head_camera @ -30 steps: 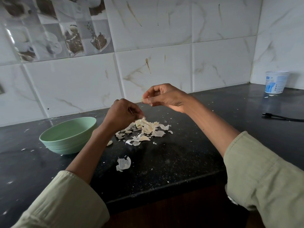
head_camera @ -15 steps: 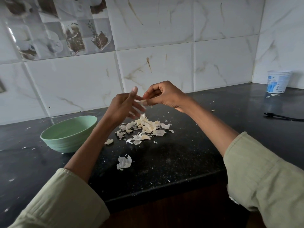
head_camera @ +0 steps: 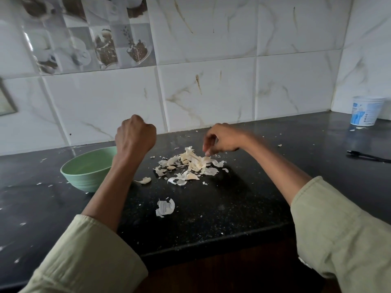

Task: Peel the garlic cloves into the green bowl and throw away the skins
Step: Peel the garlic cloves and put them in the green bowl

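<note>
The green bowl (head_camera: 84,181) stands on the black counter, left of centre, and looks empty where I can see in. My left hand (head_camera: 135,135) is a tight fist just above the bowl's right rim. Its back faces me, so the garlic clove it grips is hidden. A pile of garlic skins and cloves (head_camera: 194,163) lies right of the bowl. My right hand (head_camera: 224,138) hangs over the pile's right side. Its fingertips point down and pinch a bit of skin at the top of the pile. One peeled-looking clove (head_camera: 192,176) lies at the pile's near edge.
A loose skin (head_camera: 166,207) lies nearer to me, and another scrap (head_camera: 145,180) sits beside the bowl. A white plastic cup (head_camera: 367,111) stands in the far right corner, with a black cable (head_camera: 368,157) in front of it. The counter's front edge (head_camera: 211,240) runs close below.
The hands were together above the pile and have parted. My left hand closed into a fist and moved left toward the bowl. My right hand dropped to the pile.
</note>
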